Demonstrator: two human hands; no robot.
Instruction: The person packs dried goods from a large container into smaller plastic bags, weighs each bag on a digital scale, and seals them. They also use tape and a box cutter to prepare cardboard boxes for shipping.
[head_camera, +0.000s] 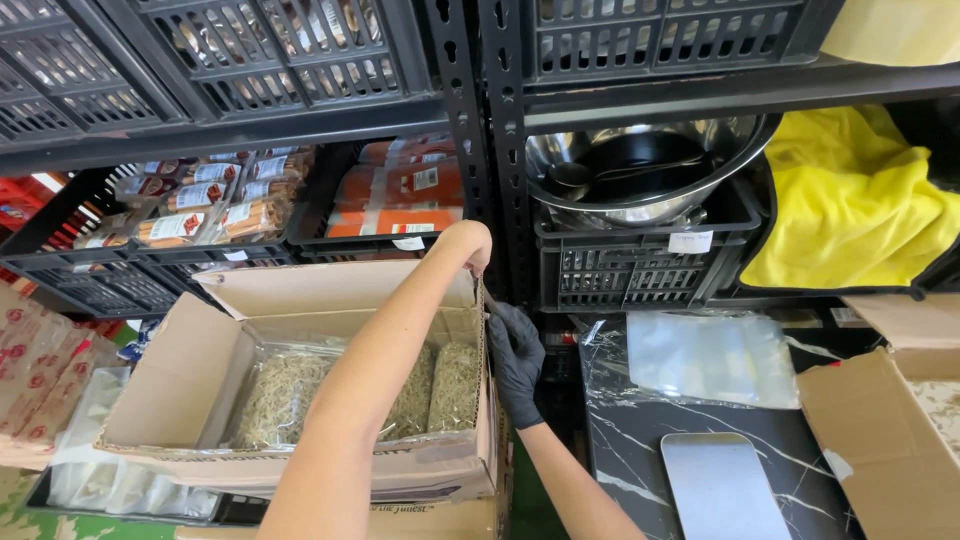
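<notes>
We see the left hand (468, 243), bare, reaching across an open cardboard box (300, 380) with its fingers curled down over the top of the box's far right corner, gripping the upright flap there. The right hand (517, 358), in a black glove, sits just beyond and below those fingers on the outer side of the same right wall, its fingers pressed flat against the cardboard; whether they pinch the edge or only rest on it we cannot tell. Directly under the left forearm, inside the box, lie clear bags of dried greenish herbs (290, 395), packed side by side along the bottom. Beyond the left fingers, on the shelf, a black crate holds orange-wrapped packs (400, 195), and further to their left another crate holds labelled sausage-like packs (205, 205). To the right of the gloved fingers stands a black crate carrying steel bowls (640, 170) with a dark pan in them, and further right a yellow cloth (850, 200). Nearer to us than the gloved fingers, the dark marbled tabletop (625, 440) bears a clear plastic bag (710, 355) and a flat metal tray (720, 485), with a second cardboard box (890, 440) at the right edge.
</notes>
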